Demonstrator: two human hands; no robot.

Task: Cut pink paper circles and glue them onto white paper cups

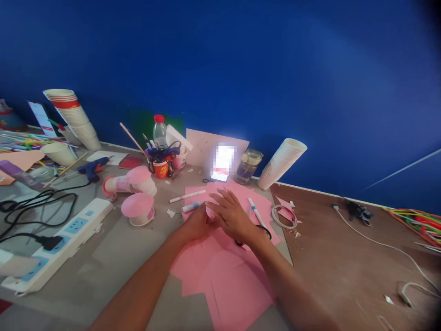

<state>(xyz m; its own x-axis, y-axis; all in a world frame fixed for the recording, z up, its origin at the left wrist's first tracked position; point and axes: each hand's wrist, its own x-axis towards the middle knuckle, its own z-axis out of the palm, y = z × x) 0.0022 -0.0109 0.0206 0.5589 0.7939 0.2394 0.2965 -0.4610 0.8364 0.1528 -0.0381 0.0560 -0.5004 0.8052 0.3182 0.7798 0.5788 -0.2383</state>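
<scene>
Cupped between left hand and right hand, a small curved piece of pink paper; apparently light, thin and easily creased; probably best taken by its edge; left hand curled around it, right hand half open, fingers resting against it; exact hold partly hidden; underneath, loose pink paper sheets on the worktop; black-handled scissors just beside the right wrist.
</scene>
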